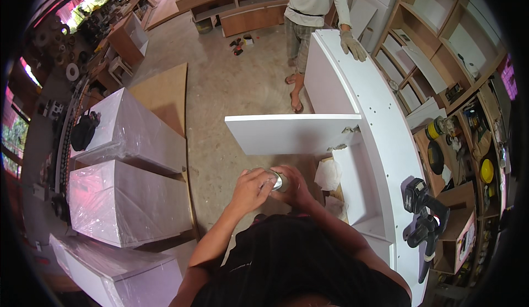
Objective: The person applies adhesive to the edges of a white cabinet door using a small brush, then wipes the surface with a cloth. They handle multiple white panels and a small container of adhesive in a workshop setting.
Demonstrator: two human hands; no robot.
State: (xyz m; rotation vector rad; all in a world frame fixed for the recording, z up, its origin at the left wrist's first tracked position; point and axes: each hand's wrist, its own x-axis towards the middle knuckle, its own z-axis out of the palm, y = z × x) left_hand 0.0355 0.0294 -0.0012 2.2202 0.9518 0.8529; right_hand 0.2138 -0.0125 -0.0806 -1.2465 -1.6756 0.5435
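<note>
In front of my body, both hands meet around a small cylinder with a shiny silvery round end (278,181); its exact kind does not show. My left hand (251,190) has its fingers bent against that silvery end. Curled round the far side of the cylinder is my right hand (293,186), partly hidden by it. Just beyond my hands, a white cabinet door (292,132) stands swung out on its hinges. It belongs to a long white cabinet (380,136) on my right. A black cordless power tool (424,213) rests on that cabinet.
Three plastic-wrapped white boxes (129,202) stand on the left beside a wooden board (165,100). At the cabinet's far end is another person (317,9), one gloved hand (351,46) on it. Red-and-black tools (237,47) lie on the floor (242,81). Shelving (430,37) lines the right.
</note>
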